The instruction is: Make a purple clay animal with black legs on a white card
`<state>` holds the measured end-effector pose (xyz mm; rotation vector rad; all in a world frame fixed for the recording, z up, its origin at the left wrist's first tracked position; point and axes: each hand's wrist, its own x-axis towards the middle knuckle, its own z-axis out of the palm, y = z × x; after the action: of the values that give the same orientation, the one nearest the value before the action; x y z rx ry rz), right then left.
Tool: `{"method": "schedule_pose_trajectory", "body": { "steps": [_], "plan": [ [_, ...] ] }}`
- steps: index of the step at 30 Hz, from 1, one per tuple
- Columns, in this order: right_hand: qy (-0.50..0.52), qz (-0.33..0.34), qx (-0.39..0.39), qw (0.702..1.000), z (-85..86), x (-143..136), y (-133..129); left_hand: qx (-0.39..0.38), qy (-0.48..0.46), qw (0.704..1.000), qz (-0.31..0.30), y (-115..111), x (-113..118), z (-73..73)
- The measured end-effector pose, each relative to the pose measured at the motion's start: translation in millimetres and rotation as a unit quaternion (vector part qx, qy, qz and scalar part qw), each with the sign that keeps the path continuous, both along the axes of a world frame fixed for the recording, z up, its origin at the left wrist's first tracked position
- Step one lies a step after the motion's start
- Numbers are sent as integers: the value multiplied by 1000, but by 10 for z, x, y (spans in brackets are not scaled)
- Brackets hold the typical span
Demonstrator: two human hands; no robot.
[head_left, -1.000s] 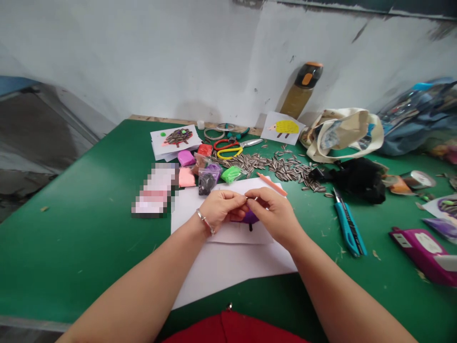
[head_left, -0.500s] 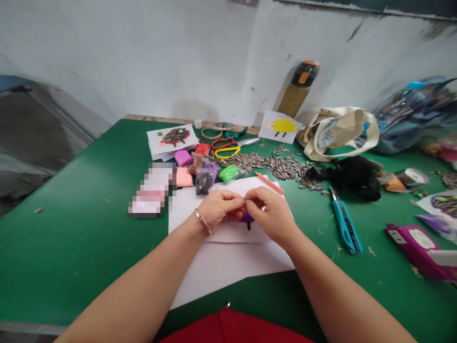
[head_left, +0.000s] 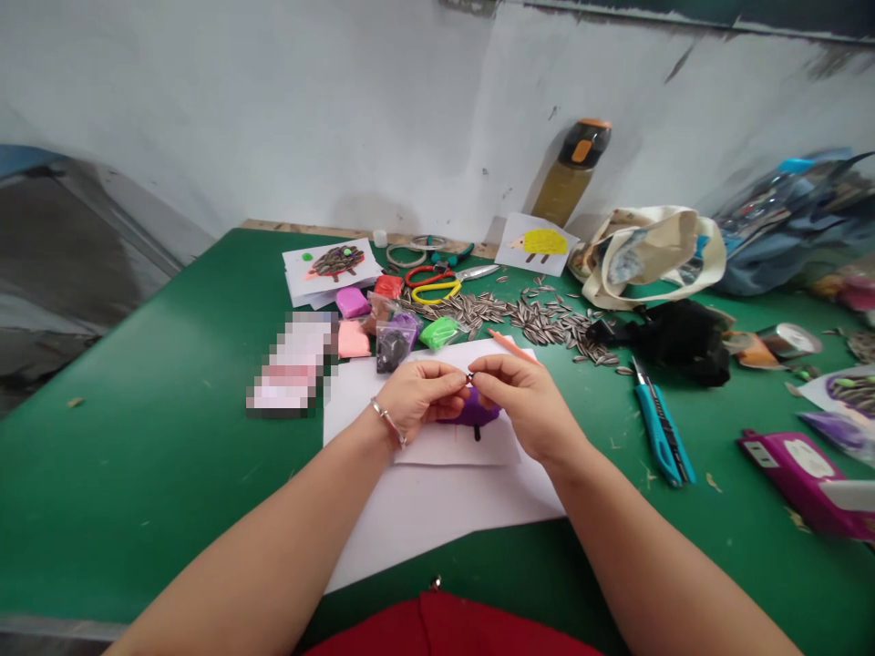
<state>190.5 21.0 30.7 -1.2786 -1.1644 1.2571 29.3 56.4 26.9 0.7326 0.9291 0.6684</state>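
My left hand (head_left: 425,399) and my right hand (head_left: 523,401) meet fingertip to fingertip above a white card (head_left: 447,448). Between the pinched thumbs and forefingers is a tiny dark piece (head_left: 469,377), too small to name. Under the fingers a purple clay shape (head_left: 473,410) lies on the card, with a short black strip (head_left: 477,434) below it. Larger white paper (head_left: 410,519) is beneath the card. An orange pencil-like stick (head_left: 509,344) lies behind my right hand. Bagged black clay (head_left: 392,348) and green clay (head_left: 439,332) sit just beyond my fingers.
Sunflower seeds (head_left: 547,321) spread behind the paper, near scissors (head_left: 437,290). A blurred-out flat object (head_left: 291,364) lies left. To the right are a teal cutter (head_left: 662,428), a black bag (head_left: 684,342) and a magenta device (head_left: 807,478). A bottle (head_left: 571,173) stands by the wall.
My hands have shifted slightly, with the right fingers now farther from the purple shape. More of that shape shows, and the dark piece between the fingertips has come into view.
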Motion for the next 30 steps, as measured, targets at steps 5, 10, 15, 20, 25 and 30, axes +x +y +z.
{"method": "schedule_pose_trajectory", "body": {
  "steps": [5,10,15,20,25,30],
  "plan": [
    [-41,31,17,999,-25,-16,-17,1,1,1000,-3,-1,-4,3],
    [-111,12,35,993,-49,-14,-26,5,4,1000,-5,-14,7,19],
    [-214,18,81,973,-63,-5,-37,3,11,1000,-8,-21,9,15],
    [-367,34,175,913,-64,-12,-75,8,19,1000,-6,-26,22,8],
    [-439,19,186,879,-73,-3,-72,12,40,999,2,-35,37,37],
    [-401,-14,168,901,-96,54,-27,14,40,999,25,-34,28,45]
  ]
}}
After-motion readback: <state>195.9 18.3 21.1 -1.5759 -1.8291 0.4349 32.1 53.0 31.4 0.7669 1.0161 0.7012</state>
